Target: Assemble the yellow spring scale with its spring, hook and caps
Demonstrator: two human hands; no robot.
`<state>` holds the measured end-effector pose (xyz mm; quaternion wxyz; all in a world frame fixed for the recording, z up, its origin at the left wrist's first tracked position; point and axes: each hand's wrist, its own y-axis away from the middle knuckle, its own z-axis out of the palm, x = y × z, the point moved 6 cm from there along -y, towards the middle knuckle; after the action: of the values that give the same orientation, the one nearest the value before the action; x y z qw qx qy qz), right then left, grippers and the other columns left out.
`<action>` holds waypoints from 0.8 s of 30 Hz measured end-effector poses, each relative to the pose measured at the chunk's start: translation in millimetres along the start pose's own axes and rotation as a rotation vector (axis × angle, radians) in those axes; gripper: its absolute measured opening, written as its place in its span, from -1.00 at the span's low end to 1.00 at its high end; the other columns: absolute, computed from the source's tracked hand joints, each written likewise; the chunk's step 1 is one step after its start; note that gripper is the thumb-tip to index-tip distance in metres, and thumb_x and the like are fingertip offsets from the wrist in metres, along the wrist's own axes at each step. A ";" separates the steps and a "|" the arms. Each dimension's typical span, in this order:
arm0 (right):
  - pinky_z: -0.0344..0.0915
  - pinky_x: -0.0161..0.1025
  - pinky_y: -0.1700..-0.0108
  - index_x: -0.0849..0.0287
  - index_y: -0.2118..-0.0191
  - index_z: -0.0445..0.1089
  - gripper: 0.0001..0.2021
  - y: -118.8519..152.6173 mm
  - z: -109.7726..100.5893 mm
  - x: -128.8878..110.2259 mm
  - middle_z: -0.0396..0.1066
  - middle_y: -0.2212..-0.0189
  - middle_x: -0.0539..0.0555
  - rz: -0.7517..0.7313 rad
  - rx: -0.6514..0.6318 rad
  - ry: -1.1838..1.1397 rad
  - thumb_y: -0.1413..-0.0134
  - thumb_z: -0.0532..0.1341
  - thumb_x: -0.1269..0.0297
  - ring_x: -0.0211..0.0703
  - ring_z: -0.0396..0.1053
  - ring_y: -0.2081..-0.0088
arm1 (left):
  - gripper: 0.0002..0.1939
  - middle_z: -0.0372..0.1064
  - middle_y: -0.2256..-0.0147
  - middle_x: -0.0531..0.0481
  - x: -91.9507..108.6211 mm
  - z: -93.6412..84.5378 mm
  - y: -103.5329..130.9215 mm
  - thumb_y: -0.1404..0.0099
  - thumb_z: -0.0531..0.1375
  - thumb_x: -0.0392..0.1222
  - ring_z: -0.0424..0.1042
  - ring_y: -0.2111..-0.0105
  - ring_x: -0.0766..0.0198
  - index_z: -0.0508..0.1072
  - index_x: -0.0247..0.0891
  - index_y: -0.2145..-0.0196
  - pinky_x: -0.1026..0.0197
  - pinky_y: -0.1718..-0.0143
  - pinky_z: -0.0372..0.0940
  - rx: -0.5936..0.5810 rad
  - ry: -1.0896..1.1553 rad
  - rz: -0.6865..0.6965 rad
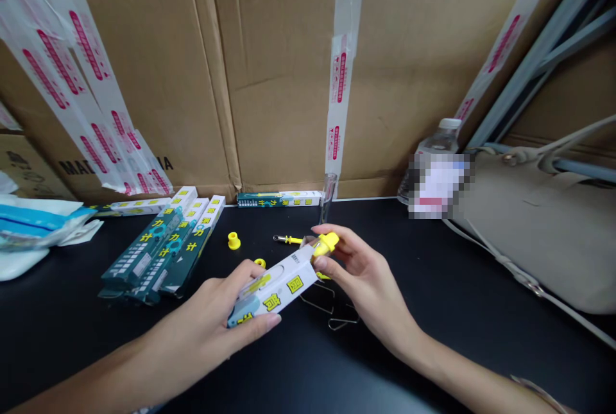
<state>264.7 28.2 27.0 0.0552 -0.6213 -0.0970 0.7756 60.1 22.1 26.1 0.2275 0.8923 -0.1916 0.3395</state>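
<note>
My left hand (231, 305) is wrapped round a slim white-and-teal printed carton (283, 282), tilted up to the right. At the carton's upper end, the thumb and fingers of my right hand (359, 266) pinch a yellow-capped spring scale (326, 244); its lower part is hidden by the carton's end. A clear tube (328, 199) stands upright behind my right hand. Left of it lie a small yellow rod with a metal hook (287, 240) and a yellow flanged plug (233, 241). A second yellow plug (260, 263) is partly hidden. Bent metal wires (342, 323) lie beneath my right hand.
Several similar cartons (163, 244) are stacked at left, and one carton (279, 199) lies along the back. A blue-and-white plastic package (43, 224) is far left. At right are a water bottle (440, 138) and a beige handbag (534, 228). Large cardboard boxes (283, 80) wall the black table (409, 350).
</note>
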 end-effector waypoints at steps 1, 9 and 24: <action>0.51 -0.30 0.13 0.02 -0.05 0.42 -0.64 0.7 0.2 -0.3 0.51 0.19 0.01 -0.004 -0.011 0.004 -0.13 0.37 0.18 -0.22 0.49 0.18 | -0.46 0.34 0.34 0.11 -0.6 0.3 -1.2 -0.32 0.10 0.32 0.37 0.50 0.30 0.21 -0.06 -0.08 0.33 0.54 0.29 -0.015 0.050 0.002; 0.57 -0.19 0.12 0.01 0.01 0.56 -0.67 0.7 -2.1 -10.1 0.48 0.26 0.01 -0.032 0.025 0.082 -0.07 0.40 0.19 -0.16 0.55 0.24 | -0.55 0.36 0.33 0.11 10.7 -10.2 1.8 -0.34 0.13 0.24 0.29 0.50 0.34 0.30 -0.08 -0.02 0.34 0.51 0.19 0.024 -0.004 0.027; 0.55 -0.17 0.15 0.14 0.52 0.49 -0.73 -1.9 -3.8 -6.8 0.63 0.30 0.05 0.092 0.036 0.041 0.31 0.57 0.22 0.04 0.56 0.11 | -0.53 0.44 0.33 0.07 10.4 -10.0 4.0 -0.28 0.17 0.23 0.40 0.37 0.20 0.37 -0.09 -0.02 0.30 0.42 0.18 0.131 -0.090 0.075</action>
<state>269.8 28.9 33.1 0.0325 -0.6396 -0.0531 0.7662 60.2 22.2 41.0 0.1467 0.9118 -0.2125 0.3191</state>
